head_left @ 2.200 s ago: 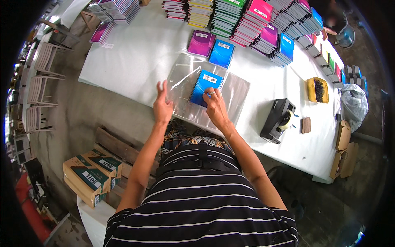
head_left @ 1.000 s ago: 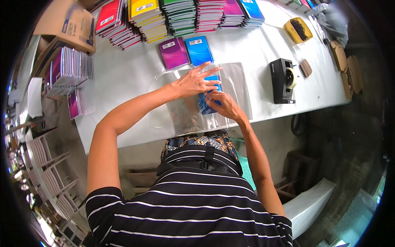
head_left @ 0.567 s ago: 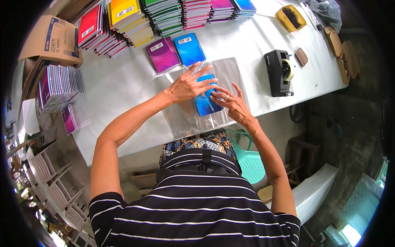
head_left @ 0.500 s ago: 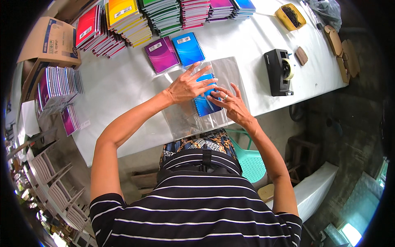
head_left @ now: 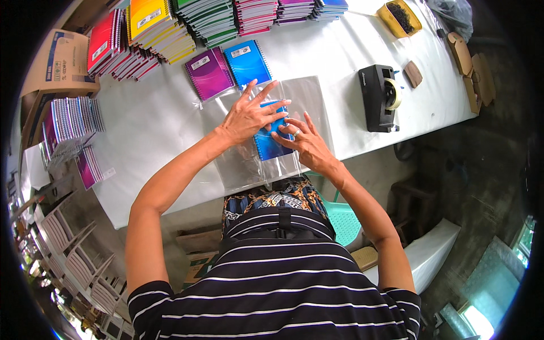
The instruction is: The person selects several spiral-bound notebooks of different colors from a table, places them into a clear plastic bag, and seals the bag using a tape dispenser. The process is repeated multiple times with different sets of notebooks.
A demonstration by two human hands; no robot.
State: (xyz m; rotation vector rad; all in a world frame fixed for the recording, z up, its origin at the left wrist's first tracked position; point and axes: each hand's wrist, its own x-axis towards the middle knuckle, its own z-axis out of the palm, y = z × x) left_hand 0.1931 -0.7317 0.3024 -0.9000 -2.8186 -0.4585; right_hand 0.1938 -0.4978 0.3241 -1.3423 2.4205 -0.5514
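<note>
A small blue spiral notebook point(head_left: 273, 148) lies on a clear plastic sheet point(head_left: 229, 173) at the table's near side. Across its upper part rests my left hand point(head_left: 249, 116), fingers spread and pressing down, with nothing gripped. My right hand point(head_left: 306, 140), wearing a ring, touches the notebook's right side with bent, parted fingers. Part of the cover is hidden beneath both hands. Just beyond them a purple notebook point(head_left: 209, 75) and another blue notebook point(head_left: 248, 61) lie side by side.
Tall stacks of notebooks, including a yellow stack point(head_left: 161, 34), line the far edge. More notebooks point(head_left: 73, 122) and a cardboard box point(head_left: 65, 62) stand at the left. On the right are a black tape dispenser point(head_left: 374, 99), a brown block point(head_left: 413, 74) and a yellow tub point(head_left: 399, 18).
The view has shifted slightly, so the table things appear farther left. Both hands stay over the blue notebook, with their fingers in nearly the same pose.
</note>
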